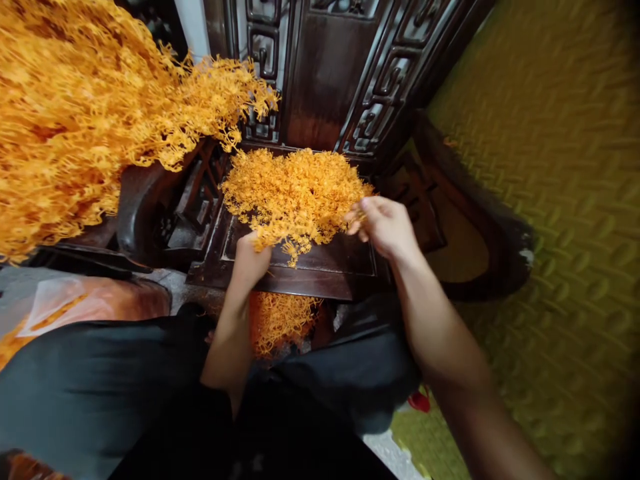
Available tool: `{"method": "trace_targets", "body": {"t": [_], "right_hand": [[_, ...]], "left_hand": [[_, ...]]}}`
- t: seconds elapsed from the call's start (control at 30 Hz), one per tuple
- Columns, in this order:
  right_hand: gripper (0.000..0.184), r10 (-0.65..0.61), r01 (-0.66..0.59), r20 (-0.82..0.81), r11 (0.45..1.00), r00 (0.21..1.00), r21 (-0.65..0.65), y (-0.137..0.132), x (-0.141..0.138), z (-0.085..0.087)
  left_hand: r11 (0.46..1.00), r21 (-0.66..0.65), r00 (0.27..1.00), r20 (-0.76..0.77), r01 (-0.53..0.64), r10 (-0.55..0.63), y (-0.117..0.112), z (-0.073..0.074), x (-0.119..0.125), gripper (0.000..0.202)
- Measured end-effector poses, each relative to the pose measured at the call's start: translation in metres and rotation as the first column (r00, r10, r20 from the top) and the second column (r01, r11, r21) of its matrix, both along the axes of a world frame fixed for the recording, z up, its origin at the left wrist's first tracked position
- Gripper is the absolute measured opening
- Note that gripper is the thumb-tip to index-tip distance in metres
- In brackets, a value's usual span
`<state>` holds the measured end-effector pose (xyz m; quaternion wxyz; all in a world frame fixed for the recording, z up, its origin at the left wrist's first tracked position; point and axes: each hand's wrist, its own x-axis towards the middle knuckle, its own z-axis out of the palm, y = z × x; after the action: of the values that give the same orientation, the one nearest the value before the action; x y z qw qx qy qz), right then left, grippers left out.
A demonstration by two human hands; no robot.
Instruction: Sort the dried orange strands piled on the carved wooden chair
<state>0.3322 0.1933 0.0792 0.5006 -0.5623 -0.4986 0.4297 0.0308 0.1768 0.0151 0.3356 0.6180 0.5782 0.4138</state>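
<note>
A loose pile of orange, frilly, curly-ended pieces (305,190), perhaps artificial flower parts, lies on the dark wooden chair seat (330,257) in front of me. At the pile's near left edge, my left hand (253,260) is closed around an orange frilly piece, its fingertips mostly hidden by the strands. On the opposite side, my right hand (387,227) is pinched shut on another small orange piece beside the pile. How far each held piece reaches into the heap is hard to make out.
A much larger orange heap (75,127) rises at left beyond the chair's armrest (137,207). More orange strands (283,320) show beneath the seat. A plastic bag (100,300) lies left of my legs. A carved backrest (325,73) and green textured mat (560,200) border the space.
</note>
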Motion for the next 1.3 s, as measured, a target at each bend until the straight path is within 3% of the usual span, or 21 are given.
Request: {"method": "trace_targets", "body": {"t": [0.07,0.17,0.3,0.33,0.4,0.47,0.53,0.7,0.83,0.97,1.1,1.3], "right_hand": [[0.059,0.116,-0.118,-0.034,0.992,0.993,-0.049,-0.002,-0.019,-0.007],[0.06,0.183,-0.187,-0.066,0.981,0.981,-0.052,-0.007,-0.048,-0.01],[0.059,0.299,-0.296,0.168,0.954,0.94,-0.039,-0.008,-0.059,-0.003],[0.058,0.282,-0.286,0.237,0.958,0.93,-0.017,-0.006,-0.055,-0.001],[0.059,0.129,-0.151,0.267,0.986,0.955,0.065,0.001,-0.043,0.003],[0.06,-0.085,0.064,0.143,0.988,0.986,0.144,0.009,-0.029,0.006],[0.06,-0.175,0.173,0.002,0.974,0.985,0.15,0.014,-0.018,0.005],[0.058,0.091,-0.087,-0.079,0.995,0.993,0.052,0.001,-0.033,-0.004],[0.059,0.201,-0.209,-0.122,0.976,0.972,-0.055,-0.016,-0.059,-0.003],[0.065,0.335,-0.325,0.037,0.931,0.941,-0.166,-0.024,-0.071,0.006],[0.057,0.366,-0.34,0.216,0.929,0.905,-0.148,-0.025,-0.072,0.006],[0.05,0.263,-0.26,0.049,0.964,0.964,-0.064,-0.026,-0.061,0.0]], "left_hand": [[0.997,-0.005,0.997,0.009,0.079,-0.079,-0.004,0.001,0.012,0.014],[0.99,-0.016,0.99,0.01,0.139,-0.139,-0.009,0.003,0.024,0.015],[0.982,-0.046,0.982,-0.04,0.182,-0.184,-0.01,0.006,0.024,0.014],[0.985,-0.048,0.984,-0.066,0.163,-0.166,-0.009,0.006,0.022,0.014],[0.994,-0.049,0.988,-0.116,0.093,-0.098,-0.006,0.006,0.016,0.014],[0.999,-0.048,0.991,-0.131,0.016,-0.022,-0.004,0.005,0.01,0.014],[0.999,-0.051,0.995,-0.103,-0.014,0.009,-0.002,0.003,0.006,0.014],[0.999,-0.045,0.999,-0.045,0.008,-0.01,-0.001,0.0,0.007,0.014],[1.0,-0.016,1.0,-0.01,-0.018,0.018,-0.002,-0.003,0.012,0.013],[0.999,0.04,0.999,-0.033,0.006,-0.005,-0.005,-0.002,0.018,0.014],[0.995,0.088,0.998,-0.039,0.044,-0.04,-0.007,-0.001,0.023,0.015],[0.995,0.097,1.0,0.013,0.012,-0.013,-0.002,-0.004,0.025,0.012]]}}
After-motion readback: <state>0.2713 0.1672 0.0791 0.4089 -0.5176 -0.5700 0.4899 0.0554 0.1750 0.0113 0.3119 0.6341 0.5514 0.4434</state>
